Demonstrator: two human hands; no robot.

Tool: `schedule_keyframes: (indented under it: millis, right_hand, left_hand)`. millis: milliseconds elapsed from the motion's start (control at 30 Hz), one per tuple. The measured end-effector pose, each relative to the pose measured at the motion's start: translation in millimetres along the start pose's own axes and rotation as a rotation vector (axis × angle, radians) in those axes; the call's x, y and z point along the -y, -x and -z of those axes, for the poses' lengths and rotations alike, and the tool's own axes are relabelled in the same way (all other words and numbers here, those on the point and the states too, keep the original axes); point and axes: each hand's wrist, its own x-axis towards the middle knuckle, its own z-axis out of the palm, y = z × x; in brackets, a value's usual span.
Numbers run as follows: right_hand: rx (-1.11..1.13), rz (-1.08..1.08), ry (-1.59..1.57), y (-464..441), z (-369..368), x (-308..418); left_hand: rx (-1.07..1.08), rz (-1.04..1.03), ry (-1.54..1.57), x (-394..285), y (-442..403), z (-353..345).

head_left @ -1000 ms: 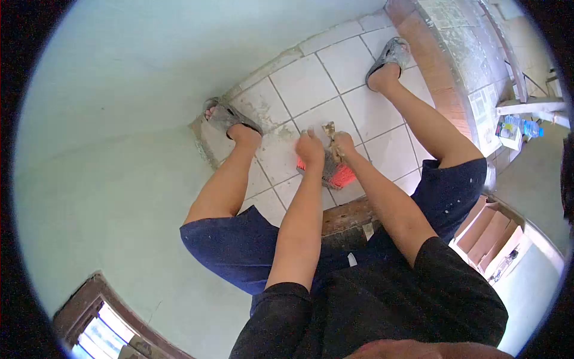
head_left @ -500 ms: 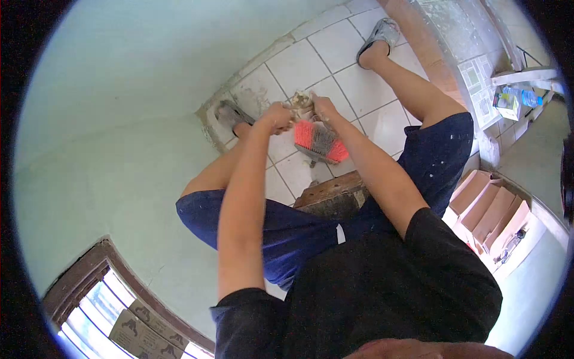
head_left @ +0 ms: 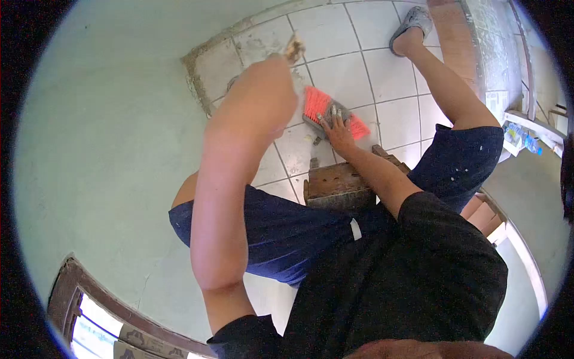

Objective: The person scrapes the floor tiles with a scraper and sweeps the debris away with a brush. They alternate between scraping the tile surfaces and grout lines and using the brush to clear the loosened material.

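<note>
"What's nearest?"
"One left hand (head_left: 263,93), curled round one blurry scraper (head_left: 293,49) that pokes out beyond it."
"And farther?"
"One right hand (head_left: 341,134), fingers spread, resting on one brush (head_left: 317,103) beneath it, on the tiled floor (head_left: 335,70)."

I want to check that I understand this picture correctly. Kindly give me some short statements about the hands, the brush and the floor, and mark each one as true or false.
1. The right hand lies on the brush with its fingers spread. True.
2. The brush is blue all over. False: it is red-pink and grey.
3. The left hand also touches the brush. False: it is apart from it, with a blurred, brownish tool showing just past it.
4. The floor has light tiles with darker joints. True.
5. The right foot is bare. False: a grey shoe is on it.
</note>
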Motion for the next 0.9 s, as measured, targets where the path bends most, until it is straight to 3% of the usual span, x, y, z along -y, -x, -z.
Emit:
schedule_keyframes:
  millis: [233, 300, 367, 400, 467, 533, 600, 767, 833, 867, 900]
  right_hand:
    - [-0.039, 0.091, -0.132, 2.8, 59.6, -19.9]
    - [-0.045, 0.069, -0.418, -3.3, 88.5, -19.5]
    - [-0.173, 0.095, -0.370, -17.1, 98.3, -20.5]
    - [-0.148, 0.038, -0.501, -25.6, 93.9, -24.2]
    - [-0.118, -0.019, -0.624, -40.3, 92.4, -30.2]
    - [-0.361, -0.098, -0.744, -51.5, 99.2, -34.7]
    - [-0.341, -0.165, -0.731, -53.7, 105.3, -43.2]
    - [-0.418, -0.222, -0.689, -62.2, 114.4, -61.5]
    - [-0.636, -0.167, -0.592, -69.0, 98.0, -69.9]
    - [-0.411, -0.392, -0.861, -69.6, 87.9, -76.7]
    - [-0.407, -0.393, -0.870, -71.0, 85.9, -82.8]
  left_hand:
    - [0.111, -0.083, -0.096, -9.5, 19.0, 29.9]
    - [0.131, 0.034, -0.048, 3.1, 22.7, 31.2]
    - [0.084, -0.051, -0.090, 26.0, 25.8, 34.7]
    - [0.049, -0.123, -0.138, 34.8, 26.5, 35.0]
    - [0.073, -0.080, -0.102, 39.0, 26.1, 46.4]
    - [0.100, -0.027, -0.069, 38.0, 25.8, 56.7]
    - [0.091, 0.072, -0.115, 34.7, 23.6, 62.2]
    - [0.038, -0.005, -0.124, 32.3, 8.8, 59.1]
    - [0.001, -0.028, -0.153, 19.6, 1.6, 64.5]
    - [0.097, 0.054, -0.126, 7.8, -2.8, 70.5]
    - [0.202, 0.138, -0.099, -0.8, -6.4, 73.6]
